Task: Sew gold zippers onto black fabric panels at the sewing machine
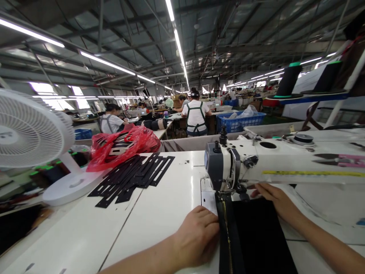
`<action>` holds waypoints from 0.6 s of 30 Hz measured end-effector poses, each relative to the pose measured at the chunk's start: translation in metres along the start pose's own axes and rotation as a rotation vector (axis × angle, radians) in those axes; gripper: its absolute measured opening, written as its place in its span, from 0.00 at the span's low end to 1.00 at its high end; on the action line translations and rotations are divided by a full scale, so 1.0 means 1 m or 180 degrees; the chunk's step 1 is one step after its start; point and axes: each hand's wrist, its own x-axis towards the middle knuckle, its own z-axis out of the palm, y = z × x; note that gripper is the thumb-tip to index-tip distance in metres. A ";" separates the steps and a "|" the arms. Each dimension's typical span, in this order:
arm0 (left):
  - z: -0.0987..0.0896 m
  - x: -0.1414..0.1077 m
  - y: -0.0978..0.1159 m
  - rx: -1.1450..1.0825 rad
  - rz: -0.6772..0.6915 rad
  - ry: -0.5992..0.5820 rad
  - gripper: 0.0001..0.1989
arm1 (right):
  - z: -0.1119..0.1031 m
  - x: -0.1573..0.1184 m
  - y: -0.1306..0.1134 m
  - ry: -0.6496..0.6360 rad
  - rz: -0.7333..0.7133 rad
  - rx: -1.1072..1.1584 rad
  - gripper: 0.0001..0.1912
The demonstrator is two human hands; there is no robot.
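A black fabric piece (261,228) lies under the needle area of a white sewing machine (273,152). A zipper with brass-coloured teeth (227,232) runs lengthwise along its left side. My left hand (198,236) is closed at the left edge of the zipper tape, its fingers curled and partly hidden. Beside the presser foot, my right hand (269,194) reaches over the far edge of the fabric. Its fingers are stretched out toward the needle, with the tips partly hidden behind the machine parts.
Black slotted strips (134,177) lie piled on the white table (159,220), next to a red plastic bag (125,142). A white fan (31,131) stands left. Pink-handled snips (339,160) rest on the machine. Black thread cones (289,80) stand right. Several people work beyond, near a blue basket (241,122).
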 end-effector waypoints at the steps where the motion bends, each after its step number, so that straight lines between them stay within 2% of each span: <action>1: -0.001 0.002 0.000 -0.0024 -0.0107 -0.0036 0.06 | -0.002 0.002 0.005 -0.0104 0.0179 0.0104 0.27; 3: -0.001 0.006 0.000 -0.0024 -0.0310 -0.0069 0.07 | -0.001 0.001 0.010 -0.0266 0.0413 0.0268 0.26; 5: 0.004 0.011 -0.001 0.0065 -0.0422 -0.0092 0.06 | 0.000 -0.001 0.011 -0.0470 0.0506 0.0460 0.21; 8: 0.013 0.016 -0.004 0.0351 -0.0456 -0.0074 0.02 | 0.001 -0.005 0.009 -0.0815 0.0528 0.0658 0.15; 10: 0.017 0.018 -0.004 0.0518 -0.0426 -0.0039 0.04 | 0.001 -0.006 0.008 -0.0900 0.0546 0.0601 0.13; 12: 0.019 0.019 -0.003 0.0592 -0.0412 0.0001 0.04 | 0.001 -0.005 0.009 -0.0767 0.0517 0.0384 0.14; 15: 0.021 0.018 0.000 0.0548 -0.0422 0.0109 0.03 | -0.002 -0.004 0.011 -0.0326 0.0435 -0.0044 0.16; 18: 0.022 0.016 0.002 0.0414 -0.0500 0.0260 0.02 | -0.008 -0.007 0.009 0.0039 0.0535 -0.0291 0.23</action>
